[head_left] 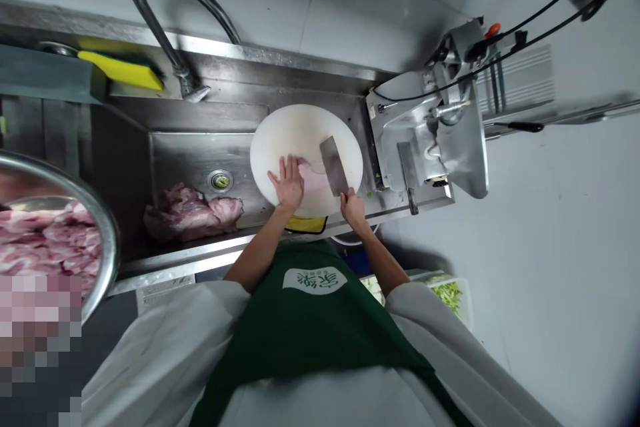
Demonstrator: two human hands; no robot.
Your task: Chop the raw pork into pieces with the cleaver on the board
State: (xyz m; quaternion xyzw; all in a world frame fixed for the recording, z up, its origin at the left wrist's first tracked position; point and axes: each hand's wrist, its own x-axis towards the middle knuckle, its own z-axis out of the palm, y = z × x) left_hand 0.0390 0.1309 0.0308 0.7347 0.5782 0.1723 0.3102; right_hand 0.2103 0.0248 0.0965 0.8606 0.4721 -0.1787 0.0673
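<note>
Lighting's kinda cool and grey, medium bright. Glare streaks the sink's near steel rim, while the cleaver just has a dull sheen. Left sink wall sits in shadow. Wide lens bends stuff toward the edges, and the near-left corner's all pixelated.

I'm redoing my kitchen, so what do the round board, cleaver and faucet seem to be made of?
Board: probably plastic, matte white, no wood grain showing. Cleaver: likely steel, its flat side showing a dull grey sheen. Faucet: polished metal, perhaps chrome-plated, judging by bright highlights along its curve.
</note>
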